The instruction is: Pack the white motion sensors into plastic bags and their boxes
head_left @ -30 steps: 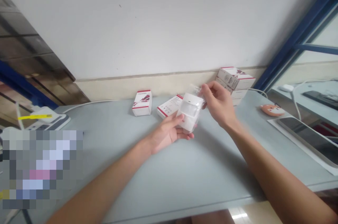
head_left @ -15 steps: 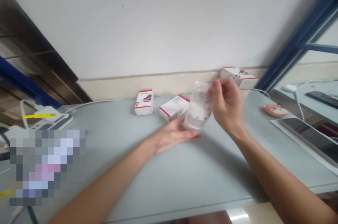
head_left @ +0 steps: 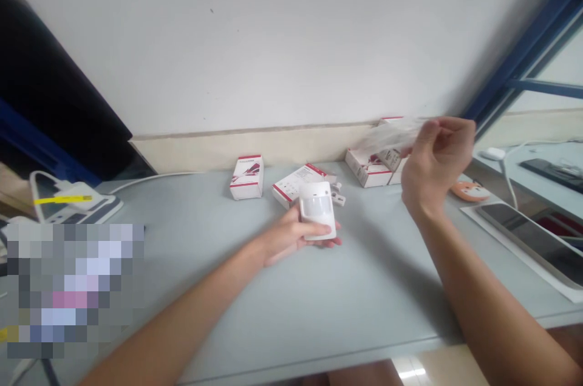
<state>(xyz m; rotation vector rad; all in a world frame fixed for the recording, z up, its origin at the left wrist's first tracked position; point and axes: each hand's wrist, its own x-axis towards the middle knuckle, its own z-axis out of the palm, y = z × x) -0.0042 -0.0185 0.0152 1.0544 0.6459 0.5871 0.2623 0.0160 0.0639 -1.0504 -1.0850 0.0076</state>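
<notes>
My left hand (head_left: 291, 234) grips a white motion sensor (head_left: 317, 211) by its lower end, thumb across the front and fingers behind. The sensor is tilted up, its curved window facing me. Off to the right, my right hand (head_left: 439, 161) pinches a clear plastic bag (head_left: 392, 134), which trails leftward and is blurred by motion. Just behind the sensor lies a red-and-white box (head_left: 291, 182), partly covered by it. Small white plastic parts (head_left: 337, 196) rest on the table beside that box.
Another red-and-white box (head_left: 246, 177) stands to the left, and more boxes (head_left: 371, 169) sit against the wall at right. An orange mouse (head_left: 471, 190) and a dark flat device (head_left: 532, 240) lie at right. A power strip (head_left: 84, 204) with cables is at left.
The bag has come off the sensor and moved up and right with my right hand. The sensor is now bare in my left hand, and the small white parts have come into sight.
</notes>
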